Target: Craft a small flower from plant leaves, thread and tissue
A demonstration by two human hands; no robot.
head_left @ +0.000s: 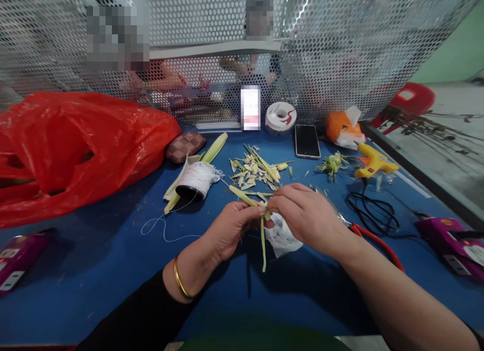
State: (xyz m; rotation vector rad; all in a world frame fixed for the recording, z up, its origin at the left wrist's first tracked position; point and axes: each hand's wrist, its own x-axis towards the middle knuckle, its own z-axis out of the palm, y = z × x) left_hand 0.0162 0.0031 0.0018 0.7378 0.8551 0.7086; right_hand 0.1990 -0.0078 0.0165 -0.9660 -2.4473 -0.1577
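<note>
Left hand [231,224]: you pinch the green strip [263,247], thumb on top.
Right hand [312,215]: your fingertips grip it too, beside the left thumb.
Strip's place: right of the thread spool [200,179], nearer you.
Handling: brace left, work gently; thin fibre may split.

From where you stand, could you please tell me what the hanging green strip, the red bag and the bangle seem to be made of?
Green strip: probably plant leaf or stem, fairly matt, going by its uneven pale green.
Red bag: likely thin plastic film, glossy, given its crinkles and bright highlights.
Bangle: apparently polished gold-coloured metal, from its sharp shine; solid or plated, I cannot tell.
</note>
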